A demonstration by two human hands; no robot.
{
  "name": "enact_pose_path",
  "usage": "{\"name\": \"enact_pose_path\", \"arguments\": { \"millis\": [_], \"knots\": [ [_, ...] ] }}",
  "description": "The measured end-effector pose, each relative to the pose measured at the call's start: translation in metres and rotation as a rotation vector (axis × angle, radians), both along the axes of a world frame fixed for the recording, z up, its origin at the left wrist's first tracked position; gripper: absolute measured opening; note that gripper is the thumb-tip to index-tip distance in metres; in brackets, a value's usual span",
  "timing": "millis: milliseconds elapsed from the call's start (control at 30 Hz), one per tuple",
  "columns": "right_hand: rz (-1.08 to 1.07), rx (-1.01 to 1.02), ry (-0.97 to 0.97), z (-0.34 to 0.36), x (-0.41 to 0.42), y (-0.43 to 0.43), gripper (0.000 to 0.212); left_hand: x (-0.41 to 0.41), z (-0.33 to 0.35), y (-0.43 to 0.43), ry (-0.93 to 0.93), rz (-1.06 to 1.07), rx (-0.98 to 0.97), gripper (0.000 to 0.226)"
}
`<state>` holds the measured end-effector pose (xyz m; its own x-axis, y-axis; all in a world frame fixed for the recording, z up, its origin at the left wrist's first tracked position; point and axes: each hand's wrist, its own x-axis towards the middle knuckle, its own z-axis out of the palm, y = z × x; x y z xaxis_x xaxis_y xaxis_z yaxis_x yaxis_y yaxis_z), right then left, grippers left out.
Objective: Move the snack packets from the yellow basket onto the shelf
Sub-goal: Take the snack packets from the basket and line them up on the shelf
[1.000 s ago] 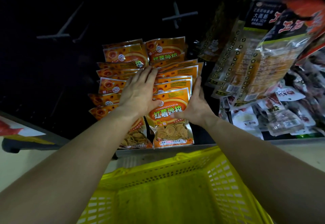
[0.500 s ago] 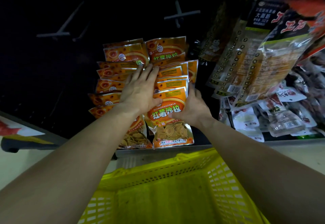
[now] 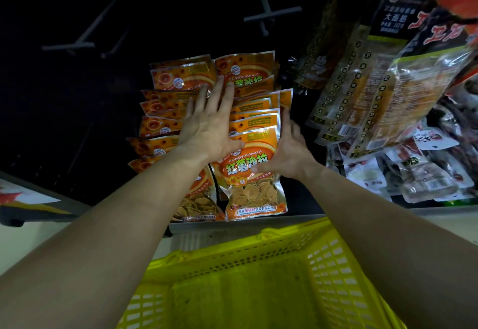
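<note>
So I'm pretty much at the tidying-up stage here, I reckon. The orange snack packets (image 3: 254, 173) are lying on the shelf (image 3: 232, 226) in two overlapping rows, and I'm squaring them up rather than carrying anything. My left hand (image 3: 209, 132) is lying flat across the seam between the rows, fingers straight and spread wide, pressing down and holding nothing. My right hand (image 3: 291, 154) is sitting against the right edge of the right-hand row (image 3: 258, 114), fingers mostly straight along the side of the stack and thumb resting on the face of the front packet. So it's nudging, not gripping, as far as I'm seeing. The left-hand row (image 3: 160, 124) is fanning out towards the left and looking less neat. The yellow basket (image 3: 258, 247) is sitting right below the shelf lip, between my forearms, and I'm not spotting a single packet in the part that's showing. The near end is cut off by the frame though, so I'm not swearing it's done. I'm guessing the next move is lifting both hands off gently so the slippery foil stack isn't sliding forward, then checking the basket for stragglers. Across a dark gap on the right, some long dark packs (image 3: 362, 83) are hanging or leaning, can't tell which, with a heap of small white-and-red packets (image 3: 426, 173) below them, so I'm trying not to shove my row into that lot.
</note>
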<state>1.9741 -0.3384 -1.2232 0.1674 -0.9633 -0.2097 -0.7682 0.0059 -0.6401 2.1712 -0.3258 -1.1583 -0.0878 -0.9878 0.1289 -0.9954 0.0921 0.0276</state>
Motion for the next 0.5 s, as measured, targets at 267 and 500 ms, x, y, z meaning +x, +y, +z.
{"name": "enact_pose_path", "arguments": {
  "millis": [267, 500],
  "knots": [
    [0.018, 0.03, -0.083, 0.003, 0.005, -0.006, 0.169, 0.002, -0.002, -0.011, -0.022, -0.011, 0.081, 0.128],
    [0.008, 0.04, -0.193, 0.003, 0.016, 0.001, 0.165, 0.005, -0.001, -0.014, -0.034, -0.026, 0.105, 0.128]
  ]
}}
